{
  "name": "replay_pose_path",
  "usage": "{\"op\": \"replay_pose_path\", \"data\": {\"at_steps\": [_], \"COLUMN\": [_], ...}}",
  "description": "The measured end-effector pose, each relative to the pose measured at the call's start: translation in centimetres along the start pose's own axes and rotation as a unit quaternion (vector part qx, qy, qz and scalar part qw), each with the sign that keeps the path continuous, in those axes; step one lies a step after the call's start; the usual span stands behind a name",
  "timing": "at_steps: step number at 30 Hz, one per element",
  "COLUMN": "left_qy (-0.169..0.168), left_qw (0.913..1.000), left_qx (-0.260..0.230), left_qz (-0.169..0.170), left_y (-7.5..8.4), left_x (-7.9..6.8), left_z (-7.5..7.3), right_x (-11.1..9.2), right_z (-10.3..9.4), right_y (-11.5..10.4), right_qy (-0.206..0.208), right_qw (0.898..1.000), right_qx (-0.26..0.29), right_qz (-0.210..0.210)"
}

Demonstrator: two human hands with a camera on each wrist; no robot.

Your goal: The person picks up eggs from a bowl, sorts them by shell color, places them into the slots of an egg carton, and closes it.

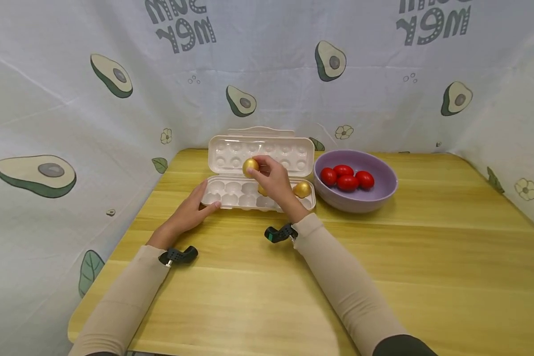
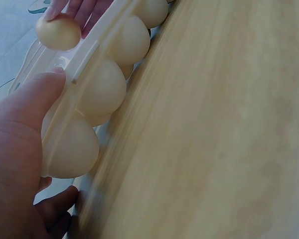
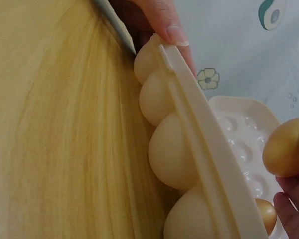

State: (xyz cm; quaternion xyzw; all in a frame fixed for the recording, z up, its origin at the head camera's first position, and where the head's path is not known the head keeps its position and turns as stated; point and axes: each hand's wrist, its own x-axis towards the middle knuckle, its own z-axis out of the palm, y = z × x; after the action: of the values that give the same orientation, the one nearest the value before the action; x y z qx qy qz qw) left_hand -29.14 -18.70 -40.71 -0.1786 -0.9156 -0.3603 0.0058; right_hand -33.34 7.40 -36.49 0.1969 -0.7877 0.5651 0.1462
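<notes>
An egg carton (image 1: 231, 200) of pale plastic lies with its lid raised at the back of the table. My left hand (image 1: 189, 211) grips its left end, thumb over the front rim; the thumb on the rim shows in the left wrist view too. Above the cups, my right hand (image 1: 273, 182) pinches a golden egg (image 1: 250, 167) between thumb and fingers. Another golden egg (image 1: 302, 189) sits in a cup at the right end. A further one (image 1: 261, 190) is partly hidden behind the right hand, so its exact cup is unclear.
Right of the carton stands a purple bowl (image 1: 384, 194) holding several red eggs (image 1: 347, 183). The wooden table (image 1: 231, 296) meets a cloth backdrop (image 1: 276, 69) printed with avocados behind and at the sides.
</notes>
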Motion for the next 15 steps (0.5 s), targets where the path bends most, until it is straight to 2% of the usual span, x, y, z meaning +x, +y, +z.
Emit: {"op": "replay_pose_path", "data": {"at_steps": [7,15], "left_qy": [0.0,-0.005], "left_qw": [1.0,1.0], "left_qx": [0.003,0.007], "left_qz": [-0.001,-0.002], "left_y": [0.34,0.43], "left_x": [-0.08,-0.13], "left_z": [-0.08,-0.1], "right_x": [-0.47,-0.69], "right_z": [0.27,0.39], "right_y": [0.49,0.8], "right_qy": [0.007,-0.008], "right_qw": [1.0,1.0], "right_qx": [-0.006,-0.021], "right_qz": [-0.006,-0.013]}}
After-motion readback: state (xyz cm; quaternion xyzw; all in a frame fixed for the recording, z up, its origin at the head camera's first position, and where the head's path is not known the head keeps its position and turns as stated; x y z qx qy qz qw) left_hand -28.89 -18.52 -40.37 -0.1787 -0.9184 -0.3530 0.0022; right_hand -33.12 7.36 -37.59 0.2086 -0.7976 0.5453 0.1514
